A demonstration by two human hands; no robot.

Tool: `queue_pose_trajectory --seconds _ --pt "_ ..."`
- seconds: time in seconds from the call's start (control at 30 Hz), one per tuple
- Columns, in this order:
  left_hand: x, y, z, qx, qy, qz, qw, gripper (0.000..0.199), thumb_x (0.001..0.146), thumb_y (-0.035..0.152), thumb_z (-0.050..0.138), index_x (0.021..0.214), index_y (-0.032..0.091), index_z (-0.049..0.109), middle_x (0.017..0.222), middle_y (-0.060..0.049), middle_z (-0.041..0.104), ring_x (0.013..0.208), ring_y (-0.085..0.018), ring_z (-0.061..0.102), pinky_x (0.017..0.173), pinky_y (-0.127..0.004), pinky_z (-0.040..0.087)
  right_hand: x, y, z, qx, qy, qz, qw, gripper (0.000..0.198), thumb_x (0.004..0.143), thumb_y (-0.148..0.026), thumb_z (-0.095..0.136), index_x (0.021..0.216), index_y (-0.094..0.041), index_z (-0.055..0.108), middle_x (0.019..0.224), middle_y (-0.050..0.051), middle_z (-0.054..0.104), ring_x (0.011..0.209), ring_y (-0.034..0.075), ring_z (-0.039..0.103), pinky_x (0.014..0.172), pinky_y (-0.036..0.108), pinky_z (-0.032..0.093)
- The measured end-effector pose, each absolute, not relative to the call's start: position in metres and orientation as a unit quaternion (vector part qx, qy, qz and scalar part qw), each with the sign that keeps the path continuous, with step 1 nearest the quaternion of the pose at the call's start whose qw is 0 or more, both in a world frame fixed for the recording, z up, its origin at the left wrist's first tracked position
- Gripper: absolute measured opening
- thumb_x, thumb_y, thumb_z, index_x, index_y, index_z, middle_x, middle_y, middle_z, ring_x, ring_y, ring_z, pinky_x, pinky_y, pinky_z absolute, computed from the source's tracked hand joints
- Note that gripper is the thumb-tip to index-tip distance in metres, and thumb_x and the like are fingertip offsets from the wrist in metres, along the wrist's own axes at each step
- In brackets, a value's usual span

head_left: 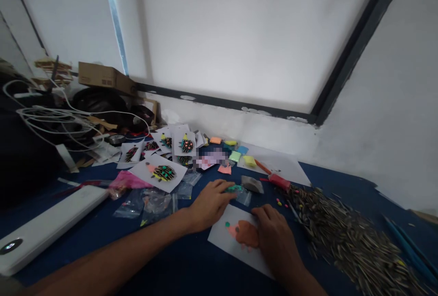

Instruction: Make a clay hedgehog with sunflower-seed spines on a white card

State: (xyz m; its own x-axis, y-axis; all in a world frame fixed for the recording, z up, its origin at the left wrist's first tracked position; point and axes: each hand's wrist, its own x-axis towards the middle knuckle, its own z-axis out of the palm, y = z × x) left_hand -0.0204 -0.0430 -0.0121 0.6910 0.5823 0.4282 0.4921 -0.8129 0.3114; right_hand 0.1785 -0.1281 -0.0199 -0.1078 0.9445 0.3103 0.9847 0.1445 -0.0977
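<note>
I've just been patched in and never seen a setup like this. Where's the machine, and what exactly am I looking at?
There is no machine here: these are a person's bare hands. The single picture comes from a camera on that person's head, looking forward and down.

The left hand reaches toward some green bits; whether it touches or holds any is unclear. The right hand rests on the right side of a white sheet bearing an orange-brown animal shape.

Around them on the blue surface are a pile of dark, seed-like pieces at picture right, small coloured blocks further back, and, at picture left, a long white device.
</note>
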Motion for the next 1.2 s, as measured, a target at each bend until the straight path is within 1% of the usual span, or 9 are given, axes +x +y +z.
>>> queue_pose_trajectory --seconds 0.13,0.4,0.57,0.63,0.7,0.83,1.0,1.07,1.2 --pt "-0.020 -0.042 -0.010 0.938 0.288 0.178 0.068 0.042 0.089 0.010 0.038 0.124 0.022 0.058 0.136 -0.007 0.050 0.117 -0.026 0.047 0.096 -0.043 0.040 0.182 -0.127 -0.017 -0.641 -0.751 -0.048 0.147 0.023 0.079 -0.007 0.055 0.094 -0.020 0.065 0.092 0.008 0.061 0.087 0.021 0.058 0.077 0.030 0.041" --pt "0.007 -0.015 0.000 0.956 0.262 0.133 0.022 0.041 0.085 0.010 0.043 0.120 0.020 0.062 0.127 -0.012 0.053 0.111 -0.026 0.050 0.094 -0.040 0.042 0.184 -0.126 0.000 -0.661 -0.741 -0.039 0.114 0.026 0.086 -0.007 0.046 0.095 -0.020 0.067 0.094 0.007 0.063 0.088 0.019 0.061 0.078 0.027 0.044" --pt "0.024 0.009 0.007 0.944 0.283 0.148 0.080 0.041 0.085 0.007 0.040 0.117 0.020 0.063 0.114 -0.009 0.061 0.103 -0.021 0.057 0.090 -0.032 0.045 0.214 -0.120 0.018 -0.722 -0.681 -0.094 0.085 0.032 0.089 -0.005 0.040 0.107 -0.015 0.064 0.107 0.013 0.062 0.100 0.024 0.059 0.088 0.034 0.041" --pt "0.028 0.011 0.008 0.938 0.294 0.167 0.074 0.038 0.087 0.011 0.042 0.119 0.017 0.062 0.118 -0.011 0.058 0.108 -0.023 0.054 0.094 -0.036 0.043 0.228 -0.118 0.022 -0.753 -0.645 -0.114 0.065 0.027 0.090 -0.009 0.041 0.103 -0.010 0.065 0.104 0.018 0.062 0.100 0.031 0.059 0.087 0.042 0.042" --pt "0.032 0.011 0.007 0.939 0.285 0.179 0.066 0.040 0.086 0.017 0.050 0.125 0.018 0.057 0.129 -0.013 0.051 0.115 -0.027 0.050 0.098 -0.040 0.041 0.238 -0.117 0.023 -0.770 -0.627 -0.111 0.043 0.022 0.089 -0.012 0.045 0.097 -0.010 0.065 0.097 0.019 0.064 0.093 0.032 0.062 0.080 0.042 0.044" --pt "0.044 0.014 0.005 0.940 0.279 0.173 0.088 0.042 0.083 0.019 0.058 0.125 0.022 0.058 0.136 -0.011 0.046 0.118 -0.027 0.050 0.100 -0.039 0.041 0.245 -0.116 0.021 -0.784 -0.615 -0.080 0.017 0.017 0.088 -0.012 0.047 0.090 -0.014 0.064 0.089 0.013 0.068 0.087 0.028 0.066 0.072 0.034 0.046" --pt "0.056 0.019 0.006 0.918 0.326 0.206 0.096 0.040 0.082 0.019 0.058 0.122 0.021 0.059 0.134 -0.011 0.048 0.120 -0.030 0.046 0.101 -0.044 0.037 0.250 -0.117 0.025 -0.800 -0.597 -0.053 0.018 0.021 0.091 -0.016 0.042 0.099 -0.017 0.061 0.099 0.010 0.069 0.090 0.023 0.067 0.068 0.029 0.045" --pt "0.054 0.017 0.007 0.906 0.335 0.232 0.110 0.035 0.084 0.018 0.053 0.118 0.020 0.059 0.129 -0.011 0.050 0.118 -0.027 0.047 0.099 -0.040 0.038 0.254 -0.117 0.029 -0.803 -0.593 -0.046 0.023 0.023 0.091 -0.016 0.041 0.100 -0.018 0.061 0.103 0.009 0.068 0.093 0.021 0.066 0.070 0.028 0.044" --pt "0.043 0.009 0.008 0.914 0.318 0.201 0.153 0.020 0.086 0.017 0.046 0.091 0.015 0.065 0.094 -0.008 0.063 0.089 -0.020 0.059 0.078 -0.029 0.045 0.253 -0.117 0.036 -0.796 -0.605 -0.020 0.028 0.023 0.089 -0.018 0.042 0.100 -0.019 0.062 0.098 0.007 0.070 0.089 0.019 0.066 0.070 0.027 0.043"
